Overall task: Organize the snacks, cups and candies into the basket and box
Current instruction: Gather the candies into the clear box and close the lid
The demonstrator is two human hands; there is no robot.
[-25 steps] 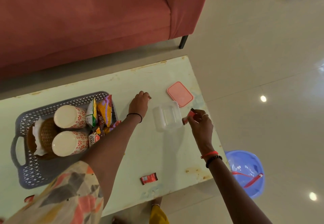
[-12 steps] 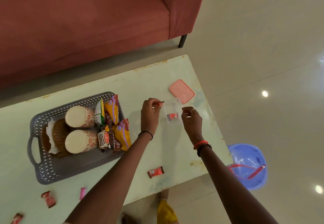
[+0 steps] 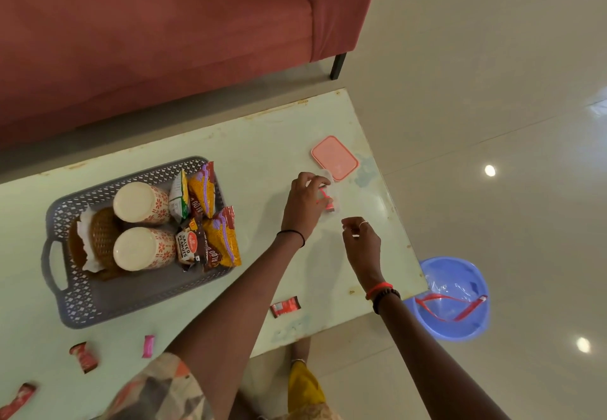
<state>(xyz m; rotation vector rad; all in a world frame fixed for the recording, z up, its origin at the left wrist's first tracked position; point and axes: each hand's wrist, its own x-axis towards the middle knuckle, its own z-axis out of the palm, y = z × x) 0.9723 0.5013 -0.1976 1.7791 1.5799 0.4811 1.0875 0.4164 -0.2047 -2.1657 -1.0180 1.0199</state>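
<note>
A clear plastic box (image 3: 338,201) stands near the table's right end, with a red candy (image 3: 329,207) inside it. My left hand (image 3: 303,204) hovers over the box and pinches a pink candy (image 3: 323,194) at its fingertips. Just right of the box, my right hand (image 3: 361,239) has loosely curled fingers and holds nothing. The box's pink lid (image 3: 334,157) lies behind it. A grey basket (image 3: 56,222) on the left holds two patterned cups (image 3: 141,203) (image 3: 143,249) and several snack packets (image 3: 213,222). Loose candies (image 3: 285,306) (image 3: 148,346) (image 3: 83,356) (image 3: 16,400) lie along the table's near side.
A wicker coaster with white paper (image 3: 98,239) sits in the basket's left part. A red sofa (image 3: 157,42) stands behind the table. On the floor to the right of the table is a blue tub (image 3: 456,298). The table's right edge (image 3: 394,209) is close to my right hand.
My right hand dropped a red candy into the box and pulled back toward me. My left hand picked up a pink candy and moved it over the box.
</note>
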